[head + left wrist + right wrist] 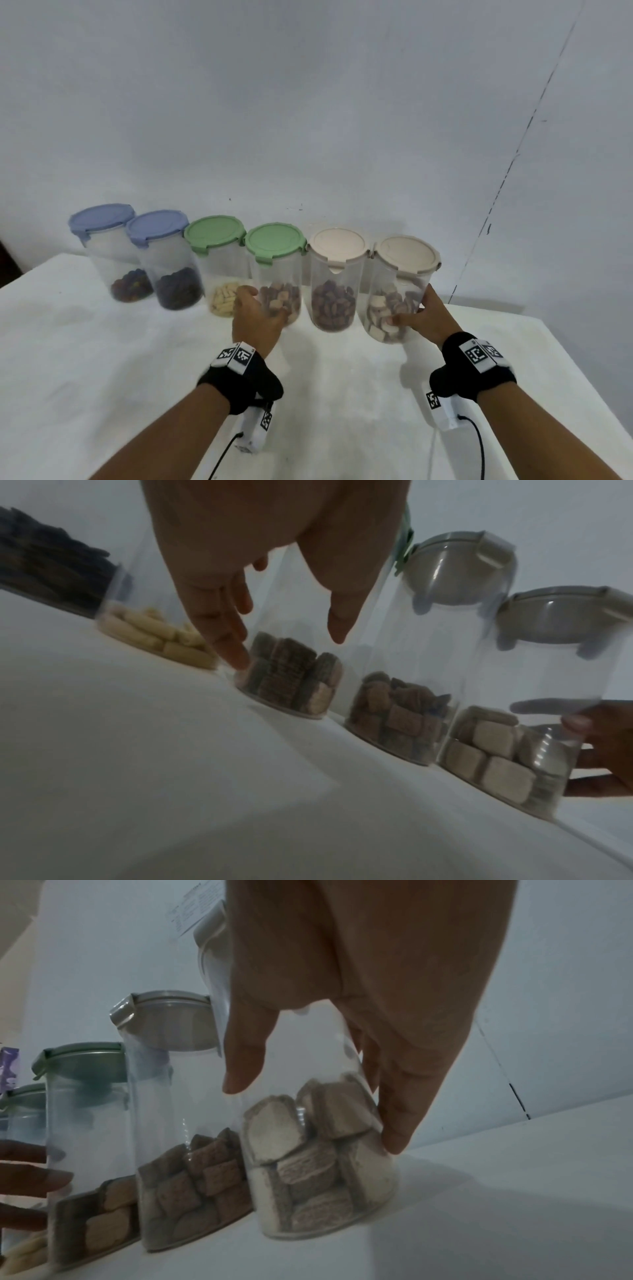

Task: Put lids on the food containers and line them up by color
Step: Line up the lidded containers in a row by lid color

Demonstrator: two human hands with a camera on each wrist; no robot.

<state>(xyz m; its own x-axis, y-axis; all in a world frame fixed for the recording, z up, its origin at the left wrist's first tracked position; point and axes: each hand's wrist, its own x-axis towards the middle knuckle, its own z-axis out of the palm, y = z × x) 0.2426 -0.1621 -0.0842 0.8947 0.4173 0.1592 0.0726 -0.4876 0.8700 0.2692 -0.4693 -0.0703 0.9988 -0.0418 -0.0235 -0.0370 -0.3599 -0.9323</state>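
Gripping the rightmost beige-lidded container (397, 291) low on its wall, the right hand (426, 317) wraps thumb and fingers (397, 1123) around it. Its long axis stands upright, last in the row. The left hand (255, 317) curls around the neighbouring green-lidded container (279, 274), thumb (339, 615) and fingers spread across its wall.

Blue lids (102, 216), green lids (215, 230), beige lids (339, 244), white table (102, 342)
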